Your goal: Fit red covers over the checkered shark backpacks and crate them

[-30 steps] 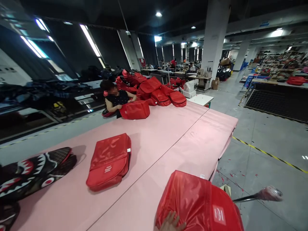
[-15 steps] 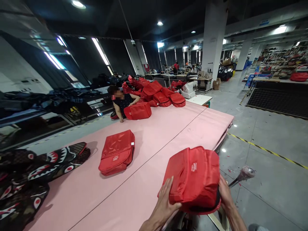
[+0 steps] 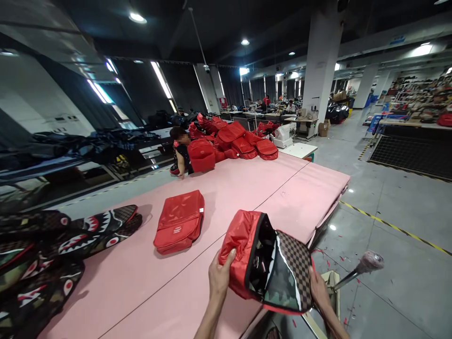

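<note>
Now both hands (image 3: 219, 278) hold red bag (image 3: 243, 245) at table edge (image 3: 318, 226).

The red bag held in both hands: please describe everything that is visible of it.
The red bag looks like shiny nylon. It is open toward the camera, showing a brown checkered and camouflage panel and a dark inside. It is held above the near edge of the pink table, the left hand gripping its left side, the right hand its lower right.
</note>
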`<state>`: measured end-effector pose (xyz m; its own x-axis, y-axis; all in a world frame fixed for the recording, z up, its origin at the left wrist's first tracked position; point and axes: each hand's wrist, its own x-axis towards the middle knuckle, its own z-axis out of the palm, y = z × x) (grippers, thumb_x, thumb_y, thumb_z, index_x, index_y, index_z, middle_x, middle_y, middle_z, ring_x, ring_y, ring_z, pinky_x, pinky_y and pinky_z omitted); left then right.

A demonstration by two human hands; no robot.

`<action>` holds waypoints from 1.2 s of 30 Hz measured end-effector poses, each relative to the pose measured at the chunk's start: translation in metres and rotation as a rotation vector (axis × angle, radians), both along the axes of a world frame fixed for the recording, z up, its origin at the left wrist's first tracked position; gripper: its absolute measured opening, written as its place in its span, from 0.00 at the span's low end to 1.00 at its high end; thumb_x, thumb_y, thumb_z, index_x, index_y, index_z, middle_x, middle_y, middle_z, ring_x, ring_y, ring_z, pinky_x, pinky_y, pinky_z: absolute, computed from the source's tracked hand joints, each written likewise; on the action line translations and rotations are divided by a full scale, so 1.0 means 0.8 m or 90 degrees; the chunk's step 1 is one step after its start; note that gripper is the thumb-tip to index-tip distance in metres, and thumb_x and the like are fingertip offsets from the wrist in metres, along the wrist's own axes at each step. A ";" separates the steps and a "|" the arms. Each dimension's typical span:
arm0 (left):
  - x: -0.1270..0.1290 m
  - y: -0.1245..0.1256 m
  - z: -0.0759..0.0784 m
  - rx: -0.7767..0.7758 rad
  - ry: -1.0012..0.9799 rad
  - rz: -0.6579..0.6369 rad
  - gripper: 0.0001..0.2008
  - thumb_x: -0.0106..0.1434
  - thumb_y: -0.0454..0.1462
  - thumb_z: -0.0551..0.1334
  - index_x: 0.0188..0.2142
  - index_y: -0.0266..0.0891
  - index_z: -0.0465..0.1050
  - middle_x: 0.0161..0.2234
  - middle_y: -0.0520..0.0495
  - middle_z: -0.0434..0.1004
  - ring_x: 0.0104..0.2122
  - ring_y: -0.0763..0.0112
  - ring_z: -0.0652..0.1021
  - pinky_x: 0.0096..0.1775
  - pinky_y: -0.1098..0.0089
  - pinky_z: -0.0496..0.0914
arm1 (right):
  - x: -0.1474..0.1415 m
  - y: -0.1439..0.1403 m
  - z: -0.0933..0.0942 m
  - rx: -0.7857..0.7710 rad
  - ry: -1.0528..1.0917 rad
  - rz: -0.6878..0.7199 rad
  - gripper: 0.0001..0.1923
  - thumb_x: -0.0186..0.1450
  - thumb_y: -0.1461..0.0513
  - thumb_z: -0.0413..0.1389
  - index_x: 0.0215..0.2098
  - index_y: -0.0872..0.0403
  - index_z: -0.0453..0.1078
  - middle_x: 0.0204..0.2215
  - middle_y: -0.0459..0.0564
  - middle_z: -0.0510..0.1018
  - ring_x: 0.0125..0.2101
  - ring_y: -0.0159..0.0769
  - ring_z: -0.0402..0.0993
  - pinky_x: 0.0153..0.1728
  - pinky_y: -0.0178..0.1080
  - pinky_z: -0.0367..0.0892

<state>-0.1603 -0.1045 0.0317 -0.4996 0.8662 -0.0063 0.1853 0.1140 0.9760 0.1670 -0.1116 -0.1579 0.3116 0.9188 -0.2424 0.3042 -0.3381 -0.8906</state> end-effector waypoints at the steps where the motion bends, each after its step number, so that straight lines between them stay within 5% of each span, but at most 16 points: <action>1: -0.005 0.003 0.000 0.004 -0.014 -0.035 0.39 0.52 0.65 0.75 0.49 0.37 0.86 0.52 0.33 0.91 0.55 0.36 0.87 0.63 0.44 0.78 | 0.012 -0.010 -0.029 -0.039 -0.022 0.001 0.48 0.57 0.20 0.39 0.34 0.47 0.80 0.47 0.68 0.90 0.57 0.69 0.86 0.63 0.60 0.78; 4: 0.011 -0.002 -0.003 0.017 -0.055 -0.163 0.35 0.57 0.61 0.76 0.52 0.38 0.86 0.55 0.34 0.90 0.57 0.40 0.87 0.62 0.49 0.80 | 0.031 -0.032 -0.096 -0.105 -0.073 0.014 0.43 0.59 0.26 0.37 0.35 0.45 0.79 0.44 0.68 0.90 0.54 0.69 0.88 0.58 0.60 0.81; 7: 0.042 -0.012 -0.005 0.020 -0.089 -0.228 0.34 0.61 0.60 0.75 0.54 0.38 0.86 0.57 0.34 0.89 0.58 0.42 0.86 0.61 0.52 0.80 | 0.043 -0.028 -0.097 -0.066 -0.142 0.010 0.39 0.63 0.34 0.42 0.47 0.48 0.82 0.40 0.67 0.88 0.51 0.69 0.89 0.56 0.61 0.81; 10: 0.059 -0.010 0.005 0.013 -0.118 -0.280 0.34 0.61 0.60 0.76 0.54 0.37 0.86 0.55 0.34 0.90 0.55 0.43 0.87 0.59 0.54 0.80 | 0.055 -0.006 -0.026 0.119 -0.275 -0.043 0.43 0.69 0.41 0.47 0.73 0.57 0.69 0.59 0.70 0.83 0.63 0.67 0.81 0.65 0.66 0.76; 14: 0.072 0.016 0.039 0.020 -0.143 -0.444 0.27 0.65 0.56 0.75 0.52 0.37 0.87 0.48 0.39 0.90 0.48 0.52 0.85 0.52 0.61 0.77 | 0.059 0.014 0.122 0.361 -0.408 0.026 0.45 0.79 0.49 0.53 0.87 0.47 0.41 0.78 0.64 0.65 0.76 0.58 0.67 0.71 0.65 0.72; 17: 0.087 0.050 0.066 -0.003 -0.180 -0.588 0.25 0.62 0.52 0.78 0.49 0.36 0.87 0.42 0.44 0.88 0.41 0.61 0.81 0.45 0.66 0.74 | 0.064 0.002 0.210 0.522 -0.551 0.176 0.44 0.79 0.55 0.56 0.87 0.45 0.44 0.82 0.62 0.58 0.79 0.56 0.59 0.76 0.61 0.67; 20: 0.110 0.085 0.081 -0.066 -0.226 -0.734 0.24 0.56 0.50 0.81 0.43 0.34 0.86 0.34 0.49 0.82 0.34 0.69 0.76 0.38 0.70 0.69 | 0.083 -0.031 0.252 0.605 -0.658 0.251 0.37 0.80 0.53 0.56 0.84 0.46 0.57 0.79 0.61 0.65 0.79 0.57 0.60 0.78 0.62 0.63; 24: 0.161 0.109 0.073 -0.142 -0.245 -0.918 0.29 0.57 0.53 0.82 0.48 0.34 0.86 0.39 0.46 0.86 0.38 0.64 0.82 0.44 0.67 0.75 | 0.109 -0.097 0.258 0.625 -0.718 0.238 0.23 0.83 0.60 0.49 0.71 0.53 0.76 0.61 0.57 0.87 0.68 0.46 0.77 0.73 0.49 0.69; 27: 0.206 0.097 0.047 -0.085 -0.144 -0.945 0.39 0.64 0.58 0.77 0.67 0.40 0.80 0.61 0.37 0.85 0.60 0.49 0.83 0.64 0.53 0.76 | 0.116 -0.147 0.255 0.550 -0.782 0.104 0.19 0.83 0.62 0.49 0.58 0.55 0.82 0.49 0.56 0.91 0.54 0.41 0.85 0.64 0.41 0.74; 31: 0.257 0.065 -0.007 0.095 0.030 -0.936 0.54 0.64 0.64 0.75 0.80 0.46 0.63 0.82 0.33 0.58 0.82 0.39 0.58 0.80 0.37 0.53 | 0.128 -0.187 0.244 0.410 -0.844 -0.064 0.16 0.81 0.62 0.52 0.50 0.54 0.84 0.42 0.55 0.91 0.46 0.39 0.87 0.53 0.37 0.78; 34: 0.297 0.060 -0.046 0.215 0.136 -0.998 0.69 0.53 0.62 0.83 0.84 0.48 0.53 0.86 0.31 0.38 0.84 0.31 0.43 0.79 0.27 0.45 | 0.154 -0.198 0.220 0.308 -0.825 -0.152 0.18 0.81 0.60 0.52 0.48 0.52 0.85 0.42 0.55 0.91 0.45 0.40 0.88 0.46 0.37 0.79; 36: 0.331 0.072 -0.066 0.287 0.199 -1.001 0.68 0.56 0.53 0.85 0.85 0.47 0.48 0.86 0.30 0.33 0.84 0.31 0.40 0.79 0.25 0.44 | 0.180 -0.195 0.198 0.268 -0.792 -0.206 0.19 0.80 0.59 0.51 0.48 0.52 0.87 0.42 0.56 0.91 0.46 0.43 0.89 0.46 0.39 0.80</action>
